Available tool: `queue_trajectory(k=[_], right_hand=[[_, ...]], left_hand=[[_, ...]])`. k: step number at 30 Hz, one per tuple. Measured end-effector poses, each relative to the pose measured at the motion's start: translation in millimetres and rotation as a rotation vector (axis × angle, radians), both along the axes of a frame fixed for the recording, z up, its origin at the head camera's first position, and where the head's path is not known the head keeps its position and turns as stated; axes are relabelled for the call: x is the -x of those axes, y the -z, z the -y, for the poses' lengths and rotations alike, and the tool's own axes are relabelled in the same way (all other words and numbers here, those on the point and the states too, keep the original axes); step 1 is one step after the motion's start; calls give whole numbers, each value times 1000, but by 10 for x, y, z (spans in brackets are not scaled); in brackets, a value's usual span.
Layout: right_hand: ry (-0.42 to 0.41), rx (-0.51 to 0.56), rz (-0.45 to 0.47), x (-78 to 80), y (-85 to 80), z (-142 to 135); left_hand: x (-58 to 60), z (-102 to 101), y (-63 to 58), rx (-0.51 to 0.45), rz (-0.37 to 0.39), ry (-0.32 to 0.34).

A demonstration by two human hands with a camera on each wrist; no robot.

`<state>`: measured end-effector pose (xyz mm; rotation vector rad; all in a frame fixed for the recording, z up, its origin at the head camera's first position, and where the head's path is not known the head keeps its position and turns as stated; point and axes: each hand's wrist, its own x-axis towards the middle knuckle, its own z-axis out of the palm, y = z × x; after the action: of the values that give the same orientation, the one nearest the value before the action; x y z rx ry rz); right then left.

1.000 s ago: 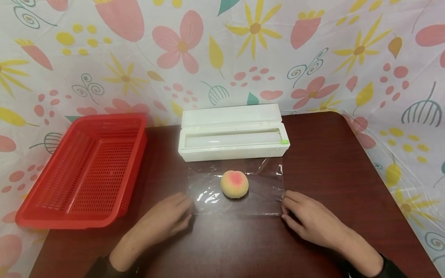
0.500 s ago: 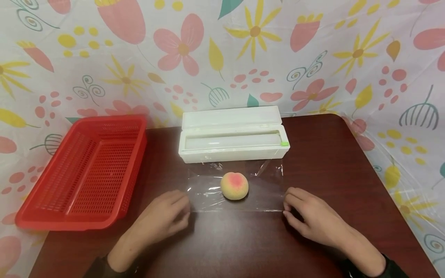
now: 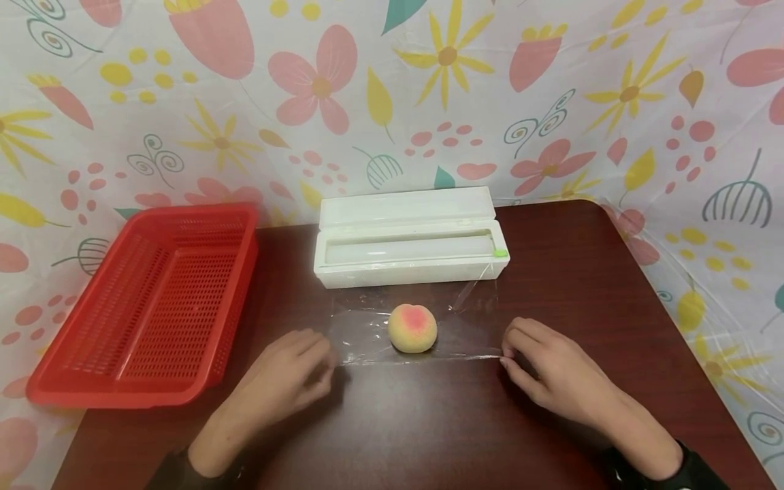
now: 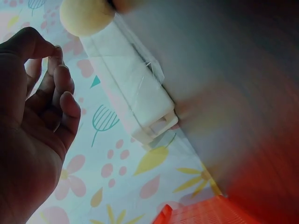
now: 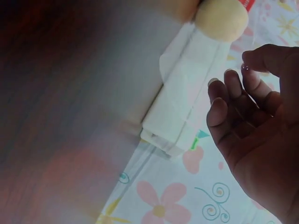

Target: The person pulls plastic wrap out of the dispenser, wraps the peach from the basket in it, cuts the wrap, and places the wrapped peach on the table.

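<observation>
A yellow peach [image 3: 413,329] with a pink blush sits on a clear sheet of plastic wrap [image 3: 367,337], which reaches back to the front of a white wrap dispenser [image 3: 410,269]. My left hand [image 3: 288,374] pinches the near left corner of the wrap between thumb and forefinger. At the near right corner my right hand [image 3: 554,374] pinches the wrap the same way, the near edge stretched between both. In the left wrist view the thumb and index tips of the left hand [image 4: 39,107] meet; the right hand [image 5: 261,112] shows the same pinch in its wrist view.
On the left of the dark wooden table [image 3: 429,435] stands a red perforated basket [image 3: 184,313]. The dispenser's lid [image 3: 407,207] is raised, a roll [image 3: 410,250] lies inside, and a green slider [image 3: 500,253] sits at its right end. A flowered curtain [image 3: 367,102] hangs behind.
Both hands have moved slightly away from me, the right one more, bringing the near edge of the wrap closer to the peach. The peach and dispenser have stayed in place.
</observation>
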<state>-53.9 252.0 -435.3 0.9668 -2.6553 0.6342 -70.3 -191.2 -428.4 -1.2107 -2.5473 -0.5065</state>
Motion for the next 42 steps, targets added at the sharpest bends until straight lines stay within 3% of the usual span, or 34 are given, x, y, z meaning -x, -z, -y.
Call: queue_trajectory(k=[10,42], right_hand=[[44,-6,-26,70,-28,17],[96,32,1,353,1,41]], left_hand=[[87,-24,6,-33,-31,-14],[346,-46,120,-72,117,-81]])
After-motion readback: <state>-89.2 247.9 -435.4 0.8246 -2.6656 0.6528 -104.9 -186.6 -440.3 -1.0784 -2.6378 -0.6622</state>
